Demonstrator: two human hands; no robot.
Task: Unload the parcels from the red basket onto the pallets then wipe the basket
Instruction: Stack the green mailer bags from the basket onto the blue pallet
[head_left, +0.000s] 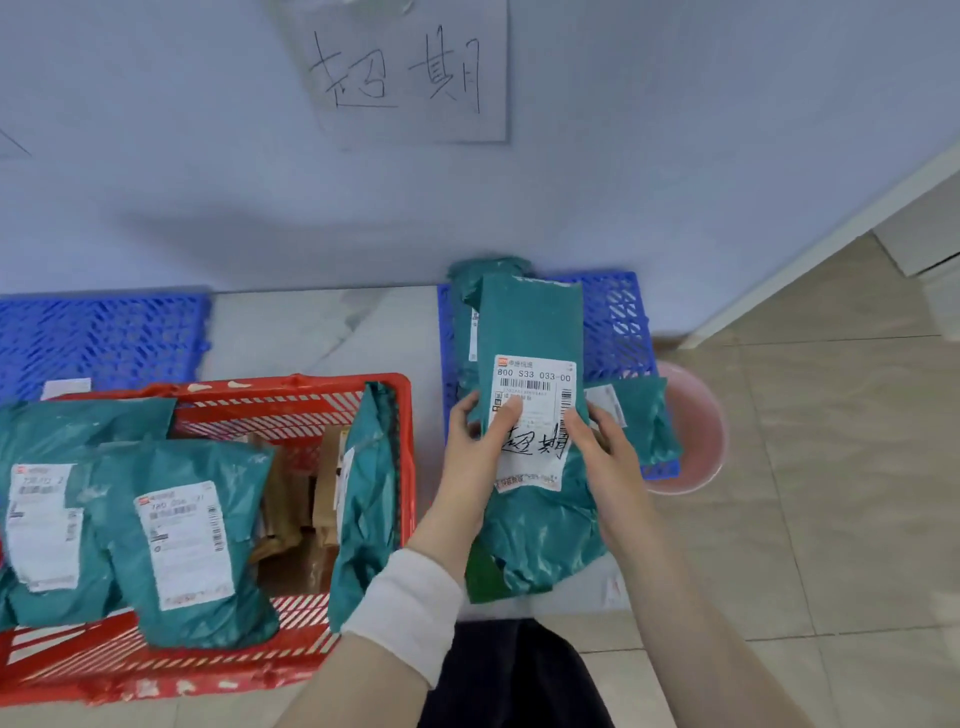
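A teal parcel (524, 332) with a white shipping label is held upright over the right blue pallet (615, 322). My left hand (475, 441) grips its left side and my right hand (602, 447) grips its right side. Other teal parcels lie on that pallet, one small parcel (641, 415) at its right edge and another behind the held one. The red basket (291, 400) stands at lower left. It holds several teal parcels, one large labelled parcel (182, 540) in front, and brown cardboard packages (296, 499) deeper inside.
A second blue pallet (98, 338) lies at far left against the wall. A pink basin (696, 431) sits on the tiled floor right of the right pallet. A handwritten paper sign (405, 67) hangs on the wall above.
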